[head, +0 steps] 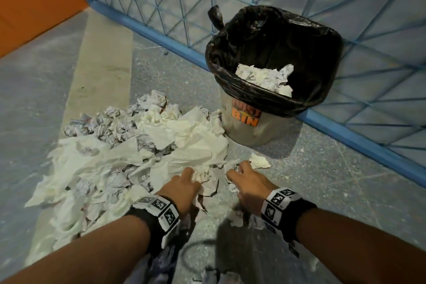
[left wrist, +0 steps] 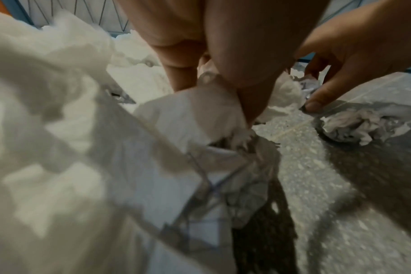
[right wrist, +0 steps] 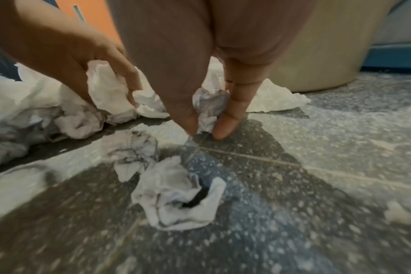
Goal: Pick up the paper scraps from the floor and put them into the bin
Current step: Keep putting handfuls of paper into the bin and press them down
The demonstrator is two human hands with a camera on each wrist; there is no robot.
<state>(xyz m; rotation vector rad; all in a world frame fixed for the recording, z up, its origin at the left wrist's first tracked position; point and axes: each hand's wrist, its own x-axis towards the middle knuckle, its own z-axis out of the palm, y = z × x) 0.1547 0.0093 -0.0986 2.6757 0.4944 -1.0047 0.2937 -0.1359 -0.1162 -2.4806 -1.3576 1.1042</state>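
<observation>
Right hand [right wrist: 200, 92] pinching crumpled paper ball [right wrist: 209, 109], lower centre; left hand [head: 184, 187] clutching tissue wad [head: 202, 176]. Light, soft, crushable: grab by bulk.

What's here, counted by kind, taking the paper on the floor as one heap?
bin: 1
black bin liner: 1
paper heap: 1, scraps too many to count
hands: 2, left hand gripping white paper, right hand pinching crumpled scrap
Total: 5
</observation>
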